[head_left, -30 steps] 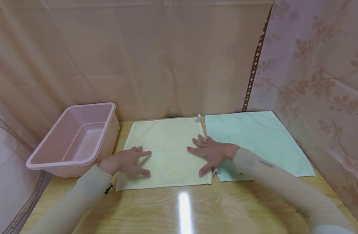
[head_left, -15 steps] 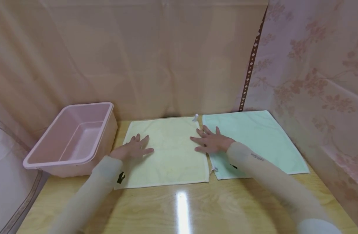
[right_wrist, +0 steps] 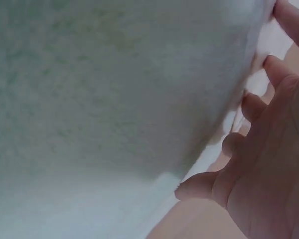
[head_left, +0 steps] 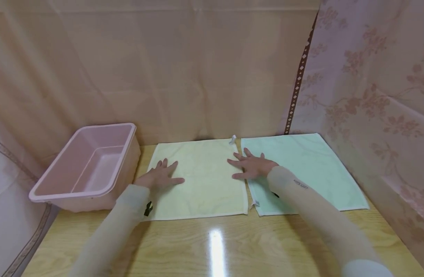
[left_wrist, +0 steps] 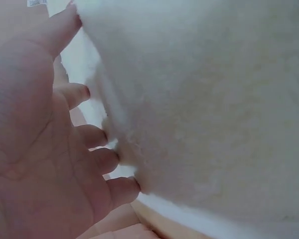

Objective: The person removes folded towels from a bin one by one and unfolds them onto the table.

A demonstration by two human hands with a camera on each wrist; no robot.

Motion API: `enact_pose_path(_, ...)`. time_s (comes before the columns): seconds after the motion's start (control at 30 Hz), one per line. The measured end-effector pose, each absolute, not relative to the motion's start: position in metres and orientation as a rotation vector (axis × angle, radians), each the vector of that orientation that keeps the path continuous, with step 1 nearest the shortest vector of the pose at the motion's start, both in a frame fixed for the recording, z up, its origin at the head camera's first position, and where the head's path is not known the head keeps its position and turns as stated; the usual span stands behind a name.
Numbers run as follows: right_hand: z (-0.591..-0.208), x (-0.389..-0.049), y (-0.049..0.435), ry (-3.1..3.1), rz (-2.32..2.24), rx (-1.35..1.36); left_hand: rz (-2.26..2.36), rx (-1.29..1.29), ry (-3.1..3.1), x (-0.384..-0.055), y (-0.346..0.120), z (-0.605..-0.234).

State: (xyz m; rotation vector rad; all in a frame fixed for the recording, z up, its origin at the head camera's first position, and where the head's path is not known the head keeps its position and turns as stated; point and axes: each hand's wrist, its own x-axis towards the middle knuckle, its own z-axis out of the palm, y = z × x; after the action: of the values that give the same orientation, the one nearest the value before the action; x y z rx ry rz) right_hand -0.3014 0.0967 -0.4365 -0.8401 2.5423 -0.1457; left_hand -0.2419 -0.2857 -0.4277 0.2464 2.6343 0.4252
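A pale yellow towel (head_left: 201,192) lies spread flat on the table. My left hand (head_left: 158,176) rests on its left side with the fingers spread. Over its right edge lies my right hand (head_left: 253,166), fingers also splayed, the wrist above a mint green towel (head_left: 302,161). In the left wrist view the fingertips of the left hand (left_wrist: 45,129) touch the towel cloth (left_wrist: 204,109). The right wrist view shows the right hand (right_wrist: 269,154) with its fingertips against cloth (right_wrist: 114,99). Neither hand grips anything.
A pink plastic basin (head_left: 73,196) stands left of the yellow towel. Bare wooden table (head_left: 184,246) shows in front of the towels. A beige curtain (head_left: 170,69) hangs behind, and a floral curtain (head_left: 378,96) closes the right side.
Both hands have shifted away from me over the yellow towel during the last second, the left one most. In the last half second they have hardly moved.
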Motion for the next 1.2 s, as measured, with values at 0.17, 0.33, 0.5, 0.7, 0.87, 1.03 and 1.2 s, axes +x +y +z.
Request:
enact_pose_path(0.17, -0.442, -0.304, 0.099, 2.525, -0.191, -0.842, 0.439, 0.225, 2.632, -0.244, -0.283, -0.429)
enact_pose_path(0.33, -0.446, -0.304, 0.099, 2.521, -0.235, -0.853, 0.445, 0.204, 2.627, -0.245, -0.282, -0.431)
enact_pose_path(0.5, -0.447, -0.304, 0.098, 2.522, -0.249, -0.851, 0.438, 0.179, 2.630, -0.246, -0.282, -0.432)
enact_pose_path(0.7, -0.448, -0.309, 0.093, 2.516, -0.275, -0.828, 0.435, 0.156, 2.628, -0.248, -0.283, -0.432)
enact_pose_path(0.87, -0.453, -0.313, 0.091, 2.518, -0.295, -0.813, 0.433, 0.171, 2.631, -0.248, -0.284, -0.431)
enact_pose_path(1.03, -0.453, -0.314, 0.091, 2.529, -0.304, -0.825, 0.437, 0.172, 2.629, -0.250, -0.285, -0.432)
enact_pose_path(1.2, -0.450, -0.311, 0.092, 2.545, -0.350, -0.814, 0.427, 0.222, 2.624, -0.253, -0.288, -0.429)
